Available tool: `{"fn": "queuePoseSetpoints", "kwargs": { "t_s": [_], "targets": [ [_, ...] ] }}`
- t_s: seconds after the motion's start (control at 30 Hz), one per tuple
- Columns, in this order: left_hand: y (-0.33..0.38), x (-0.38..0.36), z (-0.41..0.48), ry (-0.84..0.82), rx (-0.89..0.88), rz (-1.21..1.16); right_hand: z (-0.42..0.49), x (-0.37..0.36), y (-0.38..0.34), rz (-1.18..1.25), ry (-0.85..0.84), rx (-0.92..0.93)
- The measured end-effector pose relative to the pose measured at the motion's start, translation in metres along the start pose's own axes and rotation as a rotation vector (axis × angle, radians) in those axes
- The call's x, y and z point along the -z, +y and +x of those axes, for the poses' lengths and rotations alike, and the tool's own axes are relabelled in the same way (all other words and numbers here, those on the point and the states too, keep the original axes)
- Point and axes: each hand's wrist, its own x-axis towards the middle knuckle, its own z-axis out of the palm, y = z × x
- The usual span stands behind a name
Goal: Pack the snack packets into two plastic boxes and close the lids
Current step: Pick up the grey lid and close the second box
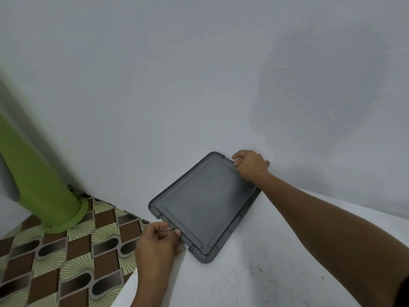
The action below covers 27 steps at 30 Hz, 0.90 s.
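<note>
A dark grey plastic lid (203, 204) lies flat over what looks like a box on the white table, near the table's far left corner by the wall. My left hand (158, 242) grips the lid's near left edge, fingers curled round the rim. My right hand (251, 165) grips the far right corner of the lid, fingers curled over its edge. The box under the lid is almost wholly hidden; only a dark strip (249, 207) shows along the right side. No snack packets are in view.
The white table (254, 273) runs from the lid towards me and to the right. A pale wall (177, 85) rises right behind the lid. A green pipe (39, 180) stands on the patterned floor (66, 262) at the left, below the table's edge.
</note>
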Motion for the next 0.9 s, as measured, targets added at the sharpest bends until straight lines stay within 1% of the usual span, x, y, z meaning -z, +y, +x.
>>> {"fn": "queuePoseSetpoints", "kwargs": {
  "t_s": [0.1, 0.27, 0.4, 0.5, 0.67, 0.77, 0.83, 0.9],
  "targets": [
    [0.003, -0.003, -0.011, -0.018, -0.011, -0.107, -0.017, 0.03, 0.016, 0.098, 0.11, -0.018],
    [0.02, -0.014, -0.032, -0.028, -0.025, -0.243, -0.055, 0.097, 0.051, 0.39, 0.133, -0.087],
    [0.041, -0.033, -0.065, -0.054, -0.097, -0.28, -0.099, 0.163, 0.074, 0.509, 0.186, -0.105],
    [0.055, -0.05, -0.098, -0.114, -0.134, -0.331, -0.14, 0.213, 0.099, 0.604, 0.256, -0.099],
    [0.077, -0.072, -0.17, -0.192, -0.198, -0.479, -0.209, 0.281, 0.142, 0.761, 0.291, -0.022],
    [0.081, -0.082, -0.224, -0.248, -0.217, -0.555, -0.252, 0.317, 0.173, 0.887, 0.278, 0.011],
    [0.08, -0.089, -0.262, -0.292, -0.189, -0.64, -0.284, 0.34, 0.199, 0.972, 0.26, 0.006],
    [0.075, -0.094, -0.304, -0.32, -0.113, -0.757, -0.322, 0.364, 0.229, 1.061, 0.243, -0.02]
  ]
}}
